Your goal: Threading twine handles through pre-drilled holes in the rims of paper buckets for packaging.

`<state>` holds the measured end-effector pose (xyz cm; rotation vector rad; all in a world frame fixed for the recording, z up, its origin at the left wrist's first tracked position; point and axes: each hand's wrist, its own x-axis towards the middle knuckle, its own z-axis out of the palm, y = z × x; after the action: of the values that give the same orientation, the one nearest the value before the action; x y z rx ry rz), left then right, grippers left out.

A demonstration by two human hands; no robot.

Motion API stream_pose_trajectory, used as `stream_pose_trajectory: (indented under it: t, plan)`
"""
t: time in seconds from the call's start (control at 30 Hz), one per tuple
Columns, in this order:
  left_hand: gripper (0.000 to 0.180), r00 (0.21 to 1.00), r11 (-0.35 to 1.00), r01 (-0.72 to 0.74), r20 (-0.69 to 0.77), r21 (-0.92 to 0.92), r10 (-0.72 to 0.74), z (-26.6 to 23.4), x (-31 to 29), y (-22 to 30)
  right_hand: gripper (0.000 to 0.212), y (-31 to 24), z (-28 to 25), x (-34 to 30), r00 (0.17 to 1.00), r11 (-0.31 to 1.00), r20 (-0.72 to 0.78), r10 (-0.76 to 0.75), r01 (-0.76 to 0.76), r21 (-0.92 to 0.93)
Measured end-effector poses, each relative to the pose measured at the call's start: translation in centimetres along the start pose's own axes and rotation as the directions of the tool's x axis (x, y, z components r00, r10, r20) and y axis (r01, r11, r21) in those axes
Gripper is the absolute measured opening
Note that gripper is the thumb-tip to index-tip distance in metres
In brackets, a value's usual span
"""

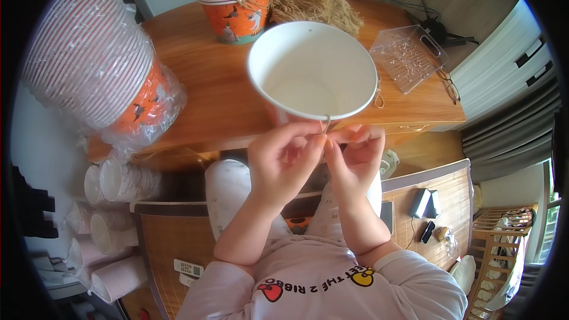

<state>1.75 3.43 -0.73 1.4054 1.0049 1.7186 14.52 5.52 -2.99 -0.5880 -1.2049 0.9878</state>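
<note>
A large white-lined paper bucket (308, 74) stands tilted toward me at the table's front edge, its open mouth facing up. At the near side of its rim, a thin tan cord (327, 120) makes a small loop. My left hand (281, 157) pinches the cord between thumb and forefinger just below the rim. Close against it, my right hand (357, 157) pinches at the cord too, fingertips almost touching the left ones. Another bit of cord (379, 99) shows at the bucket's right side. The bucket's outer wall is mostly hidden behind my hands.
On the wooden table (201, 83) stand orange patterned stacked buckets (231, 15) with cords, a heap of tan cords (314, 6), a clear plastic tray (406, 56) holding small pieces, and glasses (450, 86). A plastic-wrapped bucket stack (101, 65) leans at left; more wrapped stacks (118, 228) lie below.
</note>
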Motion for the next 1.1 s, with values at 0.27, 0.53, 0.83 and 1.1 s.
stream_pose_trajectory:
  t: [0.27,0.53,0.83,1.1]
  plan:
    - [0.016,0.984,0.967,0.172,-0.016,-0.188,-0.178,0.5,0.3,1.0,0.043,0.1,-0.3,0.1,0.988,0.994,0.11,-0.106,0.101,0.046]
    - [0.014,0.967,0.949,0.252,0.004,-0.19,-0.256,-0.4,0.3,1.3,0.042,-0.4,-1.1,-0.1,0.987,0.995,0.163,0.007,-0.024,0.1]
    - [0.01,0.969,0.98,0.198,0.152,-0.009,-0.195,-0.7,-0.7,0.4,0.035,-0.1,-2.1,-1.6,0.969,0.998,0.246,0.026,-0.04,0.053]
    - [0.014,0.965,0.941,0.249,-0.029,-0.229,-0.262,0.6,0.3,1.3,0.036,-1.6,-2.5,-1.0,0.859,0.882,0.423,-0.288,0.41,-0.232]
